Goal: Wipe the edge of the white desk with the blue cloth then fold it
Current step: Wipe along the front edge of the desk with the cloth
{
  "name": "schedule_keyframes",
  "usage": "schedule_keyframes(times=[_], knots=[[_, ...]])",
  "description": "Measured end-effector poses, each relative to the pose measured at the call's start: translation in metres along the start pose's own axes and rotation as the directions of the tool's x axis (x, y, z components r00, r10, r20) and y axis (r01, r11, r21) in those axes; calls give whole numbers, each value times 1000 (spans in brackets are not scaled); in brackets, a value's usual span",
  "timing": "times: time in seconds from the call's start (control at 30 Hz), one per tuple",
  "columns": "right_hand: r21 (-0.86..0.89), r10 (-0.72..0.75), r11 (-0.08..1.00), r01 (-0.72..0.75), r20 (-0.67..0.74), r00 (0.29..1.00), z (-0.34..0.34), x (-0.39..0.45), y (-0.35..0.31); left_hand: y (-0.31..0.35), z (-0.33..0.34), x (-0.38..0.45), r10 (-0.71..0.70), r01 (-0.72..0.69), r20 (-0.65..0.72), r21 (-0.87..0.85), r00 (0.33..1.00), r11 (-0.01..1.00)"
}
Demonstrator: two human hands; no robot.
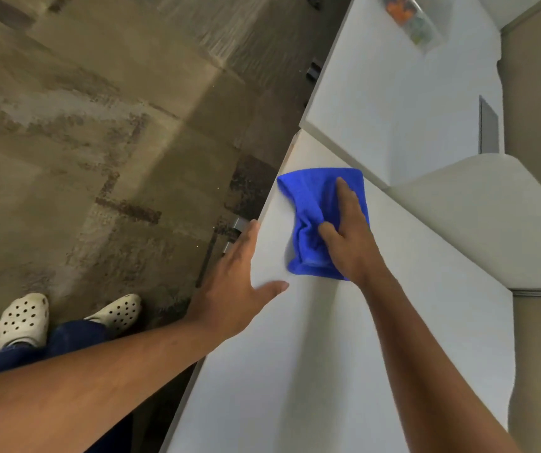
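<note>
The blue cloth point(311, 207) lies bunched and partly folded on the white desk point(295, 354), close to the desk's left edge. My right hand point(349, 233) presses down on the cloth's right side, thumb and fingers gripping its folds. My left hand point(239, 282) rests flat at the desk's edge below the cloth, fingers spread, thumb on the desktop, holding nothing. A gap of bare desk separates my left hand from the cloth.
A second white desk point(393, 93) adjoins farther away, with a clear packet of coloured items point(413, 21) on it. A beige partition point(478, 217) rises to the right. Carpeted floor point(99, 158) and my feet in white clogs point(23, 318) are on the left.
</note>
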State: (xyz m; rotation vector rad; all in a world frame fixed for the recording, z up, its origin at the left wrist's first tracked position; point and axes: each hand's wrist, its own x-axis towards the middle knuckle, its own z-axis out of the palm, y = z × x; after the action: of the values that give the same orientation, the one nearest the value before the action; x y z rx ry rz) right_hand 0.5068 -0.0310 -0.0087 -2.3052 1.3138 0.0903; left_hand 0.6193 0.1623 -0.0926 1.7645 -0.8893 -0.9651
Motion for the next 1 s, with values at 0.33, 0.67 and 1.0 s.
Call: schedule_keyframes(times=[0.33,0.67,1.0], knots=[[-189,274,926,-328,-264,925,34,95,-42,13,-5,0,-25,27,59,-34,998,999],[-218,-304,933,286,-50,952,35,-10,24,14,-9,-3,-39,41,40,-61,998,997],[-286,-43,958,-26,-234,971,51,62,-25,15,-9,-3,-62,66,46,-84,997,994]])
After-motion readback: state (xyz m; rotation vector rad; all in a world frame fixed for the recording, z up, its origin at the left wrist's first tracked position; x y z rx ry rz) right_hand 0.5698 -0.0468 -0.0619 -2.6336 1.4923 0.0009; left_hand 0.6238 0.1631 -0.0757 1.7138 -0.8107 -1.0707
